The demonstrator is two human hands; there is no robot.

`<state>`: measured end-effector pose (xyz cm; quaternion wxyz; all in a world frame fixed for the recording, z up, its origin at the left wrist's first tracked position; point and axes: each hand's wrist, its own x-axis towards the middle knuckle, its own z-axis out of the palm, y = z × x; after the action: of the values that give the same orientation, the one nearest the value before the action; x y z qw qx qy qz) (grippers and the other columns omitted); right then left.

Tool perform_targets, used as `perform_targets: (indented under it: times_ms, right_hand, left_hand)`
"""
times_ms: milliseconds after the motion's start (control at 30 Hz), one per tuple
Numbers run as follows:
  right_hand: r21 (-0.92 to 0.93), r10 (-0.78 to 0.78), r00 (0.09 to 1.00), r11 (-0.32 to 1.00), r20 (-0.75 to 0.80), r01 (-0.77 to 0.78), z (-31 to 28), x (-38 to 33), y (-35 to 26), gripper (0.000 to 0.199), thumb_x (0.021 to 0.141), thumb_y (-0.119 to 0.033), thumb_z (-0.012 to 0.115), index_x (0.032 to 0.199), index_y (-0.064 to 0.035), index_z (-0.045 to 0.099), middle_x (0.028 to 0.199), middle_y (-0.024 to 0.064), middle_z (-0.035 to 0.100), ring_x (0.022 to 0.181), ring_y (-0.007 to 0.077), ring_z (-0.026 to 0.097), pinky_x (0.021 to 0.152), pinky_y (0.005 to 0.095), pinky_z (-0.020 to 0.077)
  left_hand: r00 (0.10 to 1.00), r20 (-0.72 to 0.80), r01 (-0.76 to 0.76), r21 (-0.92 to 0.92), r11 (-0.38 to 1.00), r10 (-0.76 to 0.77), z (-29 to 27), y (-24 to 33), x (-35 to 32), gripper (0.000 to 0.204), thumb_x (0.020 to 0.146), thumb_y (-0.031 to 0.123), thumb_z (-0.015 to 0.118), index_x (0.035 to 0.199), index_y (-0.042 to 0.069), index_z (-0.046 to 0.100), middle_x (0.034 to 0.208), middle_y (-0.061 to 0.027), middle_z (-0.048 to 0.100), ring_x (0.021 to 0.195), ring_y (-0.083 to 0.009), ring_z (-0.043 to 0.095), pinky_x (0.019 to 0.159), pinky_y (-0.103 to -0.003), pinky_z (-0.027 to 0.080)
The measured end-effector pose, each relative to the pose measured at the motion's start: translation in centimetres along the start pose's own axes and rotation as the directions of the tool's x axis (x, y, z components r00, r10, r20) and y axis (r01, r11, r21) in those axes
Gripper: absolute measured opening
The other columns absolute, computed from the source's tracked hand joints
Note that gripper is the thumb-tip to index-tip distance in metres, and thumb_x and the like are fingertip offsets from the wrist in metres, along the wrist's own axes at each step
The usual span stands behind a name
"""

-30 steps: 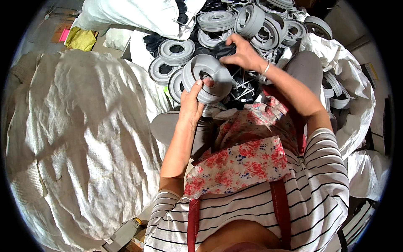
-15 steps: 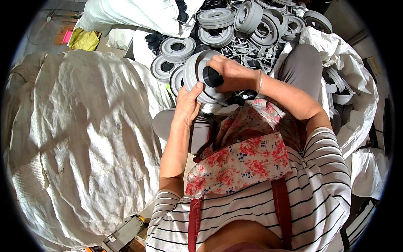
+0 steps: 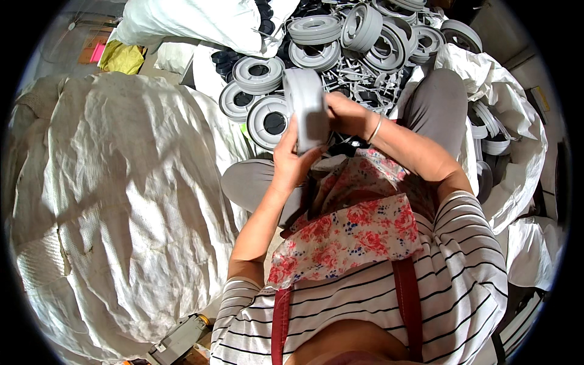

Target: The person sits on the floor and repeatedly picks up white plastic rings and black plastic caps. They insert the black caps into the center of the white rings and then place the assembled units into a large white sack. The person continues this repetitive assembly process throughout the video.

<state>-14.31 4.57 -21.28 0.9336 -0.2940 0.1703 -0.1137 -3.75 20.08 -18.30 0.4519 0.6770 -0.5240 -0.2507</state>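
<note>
Currently 1 grey plastic reel [image 3: 306, 109] held edge-on above the lap, between both hands. Left hand [image 3: 291, 159] cupped under its lower rim, fingers curled up the near face, thumb against the edge. Right hand [image 3: 342, 114] closed over the far side at about hub height, wrist with a thin bangle [image 3: 375, 129] turned inward; what the right fingertips pinch, if anything, hidden behind the reel. Reel clear of the heap, touching nothing but the 2 hands. Ahead of the knees, a loose pile of like grey reels [image 3: 340, 36], at least 8 countable, lying flat or tilted, with a tangle of thin pale plastic strips [image 3: 359, 79] among them; 3 more reels [image 3: 258, 73] just left of the held one, dark centres showing. More reels inside the open white sack [image 3: 511, 121] at the right. Large stuffed white woven sack [image 3: 121, 182] at the left, mouth not visible. Judged progress: mid-way through handling a single piece, with the bulk of the pile apparently waiting. Cannot tell which reels, if any, count as finished, since those in the heap and those in the right-hand sack look alike from here. Floral apron [image 3: 353, 231] over the lap, nothing resting on it.
</note>
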Motion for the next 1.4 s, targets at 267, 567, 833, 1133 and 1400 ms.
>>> perform_targets:
  times_ms: [267, 567, 833, 1133, 1400]
  right_hand:
    - [-0.155, -0.1, 0.994, 0.982, 0.05, 0.107, -0.5, -0.5, -0.4, 0.031, 0.093, -0.02, 0.052, 0.116, -0.0005, 0.056, 0.1, 0.0088, 0.065, 0.084, 0.0149, 0.065, 0.076, 0.0281, 0.0536]
    - [-0.2, -0.009, 0.997, 0.979, 0.073, 0.024, -2.1, 1.1, 0.9, 0.033, 0.092, -0.033, 0.051, 0.108, -0.005, 0.061, 0.102, 0.0085, 0.066, 0.086, 0.0192, 0.065, 0.075, 0.0333, 0.0527]
    - [-0.715, -0.212, 0.977, 0.68, 0.021, 0.163, -6.2, 1.2, -0.8, 0.04, 0.089, -0.035, 0.056, 0.115, -0.0045, 0.059, 0.102, 0.0099, 0.065, 0.086, 0.0245, 0.064, 0.079, 0.0365, 0.0511]
    - [-0.897, -0.486, 0.87, -0.345, -0.081, -0.276, -10.1, 3.5, -5.0, 0.075, 0.073, -0.035, 0.075, 0.132, -0.0047, 0.042, 0.134, 0.0207, 0.035, 0.119, 0.0396, 0.039, 0.103, 0.0428, 0.0363]
    - [-0.962, -0.672, 0.736, -0.141, -0.079, -0.233, -12.1, 5.6, -5.6, 0.023, 0.073, -0.003, 0.055, 0.095, 0.002, 0.061, 0.086, 0.0244, 0.064, 0.088, 0.0387, 0.062, 0.08, 0.0443, 0.0492]
  left_hand:
    - [0.941, 0.329, -0.114, 0.09, 0.989, 0.078, -3.8, -2.0, 0.2, 0.073, 0.071, -0.008, 0.062, 0.14, 0.005, 0.039, 0.146, -0.0167, 0.036, 0.138, -0.0319, 0.028, 0.112, -0.037, 0.025]
    - [0.956, 0.275, 0.175, -0.248, 0.953, -0.104, -2.5, -1.3, 0.0, 0.074, 0.073, -0.014, 0.061, 0.141, 0.001, 0.035, 0.141, -0.0193, 0.041, 0.134, -0.0319, 0.035, 0.109, -0.036, 0.03]
    - [0.867, 0.341, -0.441, 0.19, 0.877, 0.362, -4.4, -2.5, 0.0, 0.069, 0.064, -0.017, 0.055, 0.131, -0.002, 0.045, 0.131, -0.0225, 0.048, 0.129, -0.0384, 0.04, 0.107, -0.041, 0.034]
    - [0.791, 0.611, -0.074, 0.115, 0.991, -0.012, -4.1, -1.5, -0.7, 0.06, 0.075, 0.004, 0.069, 0.132, 0.001, 0.048, 0.132, -0.0213, 0.049, 0.123, -0.0325, 0.049, 0.099, -0.036, 0.041]
    - [0.902, 0.184, 0.431, -0.358, 0.828, -0.39, -2.8, -6.5, 3.7, 0.072, 0.076, 0.01, 0.075, 0.135, -0.006, 0.038, 0.134, -0.0221, 0.048, 0.12, -0.0213, 0.049, 0.099, -0.03, 0.039]
